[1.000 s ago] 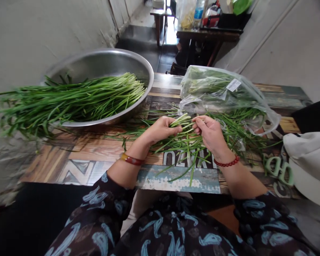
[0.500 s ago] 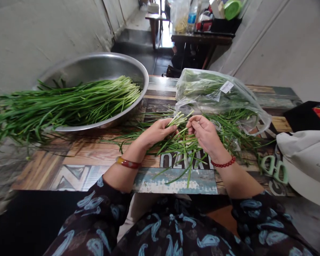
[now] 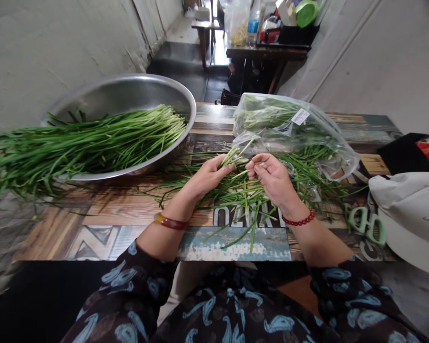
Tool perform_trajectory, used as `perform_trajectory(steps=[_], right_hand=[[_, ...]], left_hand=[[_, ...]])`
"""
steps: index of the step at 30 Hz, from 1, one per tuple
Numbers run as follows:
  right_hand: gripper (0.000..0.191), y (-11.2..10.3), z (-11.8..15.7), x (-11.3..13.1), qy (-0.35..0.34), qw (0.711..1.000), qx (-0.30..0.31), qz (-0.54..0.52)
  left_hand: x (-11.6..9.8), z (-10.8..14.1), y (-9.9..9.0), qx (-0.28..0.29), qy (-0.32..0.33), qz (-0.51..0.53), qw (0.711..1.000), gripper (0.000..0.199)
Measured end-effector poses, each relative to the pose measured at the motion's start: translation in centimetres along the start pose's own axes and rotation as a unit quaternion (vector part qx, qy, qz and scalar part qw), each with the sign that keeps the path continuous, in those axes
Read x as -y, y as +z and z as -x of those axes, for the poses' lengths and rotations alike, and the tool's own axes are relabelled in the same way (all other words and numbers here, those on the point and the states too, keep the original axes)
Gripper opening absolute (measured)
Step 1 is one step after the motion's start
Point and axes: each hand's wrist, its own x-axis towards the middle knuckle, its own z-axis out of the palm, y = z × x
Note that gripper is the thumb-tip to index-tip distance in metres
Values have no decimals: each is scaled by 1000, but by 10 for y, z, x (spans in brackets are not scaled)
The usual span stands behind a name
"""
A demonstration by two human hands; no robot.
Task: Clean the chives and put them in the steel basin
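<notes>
My left hand [image 3: 210, 175] is closed round a small bunch of garlic chives [image 3: 232, 156], its pale stem ends pointing up and to the right. Close beside those ends, my right hand [image 3: 270, 175] has thumb and forefinger pinched together; what lies between them, if anything, is too small to name. Under both hands spreads a loose heap of chives and trimmings [image 3: 250, 195]. To the left, a big metal basin [image 3: 191, 107] holds a thick pile of chives [image 3: 114, 138], leaves hanging over its rim. Behind my right hand lies a clear plastic bag [image 3: 293, 119] with more chives inside.
Green-handled scissors [image 3: 366, 224] and a light cap [image 3: 411, 209] lie at the right end of the wood-patterned table [image 3: 117, 209]. A black box-like object [image 3: 403, 152] sits behind the cap. Farther back, a second table [image 3: 268, 51] carries a bottle [image 3: 253, 28] and other items.
My right hand has shifted slightly to the left and the bunch in my left hand is tilted a little differently. The view itself has moved slightly.
</notes>
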Motion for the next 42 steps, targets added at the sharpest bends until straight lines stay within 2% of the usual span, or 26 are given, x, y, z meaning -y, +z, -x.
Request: perform_trajectory(steps=[5, 9, 12, 15, 18, 20, 22, 24, 26, 29, 33, 35, 39, 42], right_hand=[[30, 2, 1, 0, -22, 999, -5, 34], [32, 3, -1, -1, -36, 997, -21, 64], [32, 0, -5, -3, -50, 995, -60, 67], [27, -13, -10, -2, -102, 981, -131, 98], [18, -25, -9, 6, -171, 953, -183, 172], [18, -27, -6, 14, -209, 934, -156, 244], [15, -25, -3, 19, -237, 911, -89, 325], [10, -21, -2, 19, -248, 887, -25, 389], [7, -18, -3, 17, -241, 876, 6, 417], [11, -14, -5, 10, -216, 900, -7, 378], [14, -7, -3, -1, -125, 966, -43, 224], [15, -2, -2, -6, -83, 984, -55, 145], [18, 0, -5, -12, -41, 994, -76, 62], [26, -10, -11, -10, -35, 990, -133, 27]], left_hand=[[-1, 2, 3, 90, -37, 59, 994, 34], [-3, 2, 5, 62, -24, 30, 997, 35], [-6, 1, 5, 43, -16, 11, 999, 31], [-9, 1, 2, 30, -19, -18, 999, 28], [-8, 1, 0, 15, -29, -42, 999, 28], [-7, 0, 0, 23, -26, -40, 999, 29], [-5, 0, 1, 43, -22, -29, 998, 29], [-4, -1, 3, 59, -22, -19, 998, 27], [-5, -2, 3, 69, -23, -16, 997, 25], [-8, 0, 3, 70, -27, -10, 997, 27], [-14, 3, 5, 63, -45, 13, 997, 30], [-16, 3, 7, 61, -52, 22, 997, 31], [-14, 2, 7, 58, -56, 23, 996, 33], [-11, 1, 4, 56, -61, 5, 997, 33]])
